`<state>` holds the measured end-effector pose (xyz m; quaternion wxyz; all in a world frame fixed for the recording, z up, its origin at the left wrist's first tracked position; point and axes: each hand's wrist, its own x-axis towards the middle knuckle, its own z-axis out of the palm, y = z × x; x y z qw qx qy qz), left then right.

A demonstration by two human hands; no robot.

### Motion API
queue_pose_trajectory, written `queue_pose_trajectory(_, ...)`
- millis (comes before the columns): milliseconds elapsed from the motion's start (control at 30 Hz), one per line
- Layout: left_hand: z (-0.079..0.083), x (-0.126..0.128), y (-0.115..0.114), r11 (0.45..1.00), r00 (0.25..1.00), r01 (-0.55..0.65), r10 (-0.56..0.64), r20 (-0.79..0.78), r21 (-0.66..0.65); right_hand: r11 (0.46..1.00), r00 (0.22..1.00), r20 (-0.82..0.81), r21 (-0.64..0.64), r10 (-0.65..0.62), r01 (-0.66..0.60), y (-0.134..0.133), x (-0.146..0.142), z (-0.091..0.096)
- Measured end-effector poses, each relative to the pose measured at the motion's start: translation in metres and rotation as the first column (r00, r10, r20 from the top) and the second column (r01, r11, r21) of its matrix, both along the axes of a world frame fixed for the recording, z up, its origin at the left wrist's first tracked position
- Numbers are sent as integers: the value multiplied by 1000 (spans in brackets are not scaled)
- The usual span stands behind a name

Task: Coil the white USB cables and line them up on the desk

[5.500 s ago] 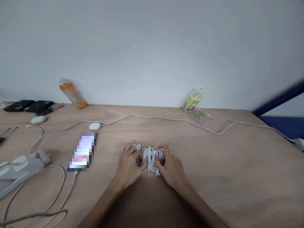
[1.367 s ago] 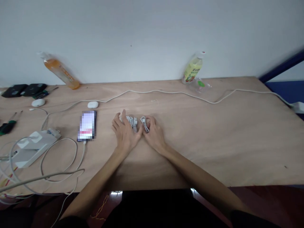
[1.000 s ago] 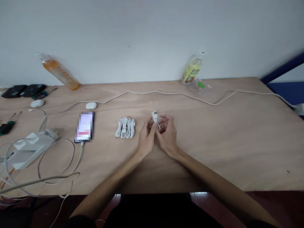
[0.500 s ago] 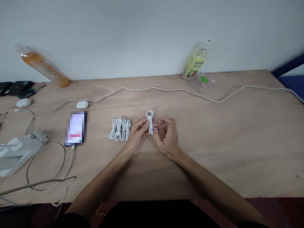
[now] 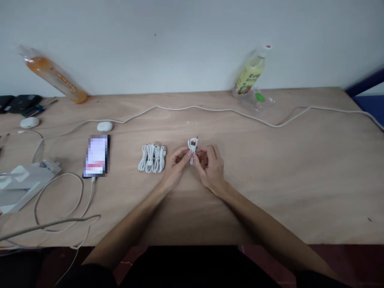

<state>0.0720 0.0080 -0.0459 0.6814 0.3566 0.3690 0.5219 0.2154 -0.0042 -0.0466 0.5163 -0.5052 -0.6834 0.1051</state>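
Both hands meet over the middle of the wooden table [image 5: 270, 172]. My left hand [image 5: 175, 166] and my right hand [image 5: 211, 166] pinch one small coiled white cable [image 5: 192, 146] between their fingertips, holding it upright just above the tabletop. A bundle of several more coiled white cables [image 5: 151, 158] lies on the table just left of my left hand, untouched.
A phone [image 5: 96, 155] with a lit screen lies left of the bundle, plugged into a white lead. A long white cord [image 5: 228, 112] runs across the back. An orange bottle [image 5: 52, 76] and a yellow-green bottle [image 5: 250, 72] lean at the wall. A white power strip [image 5: 21, 186] sits far left.
My hands left the cable bundle, took one coil out of it and moved right; the rest stays on the table. Over the last half second both hands closed in on the coil.
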Motion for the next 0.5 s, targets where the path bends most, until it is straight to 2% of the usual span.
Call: queue_pose_trajectory(500, -1, 2, 1, 998, 996, -42, 46, -82, 48, 1000, 996, 84, -11, -21, 22, -1, 5, -9)
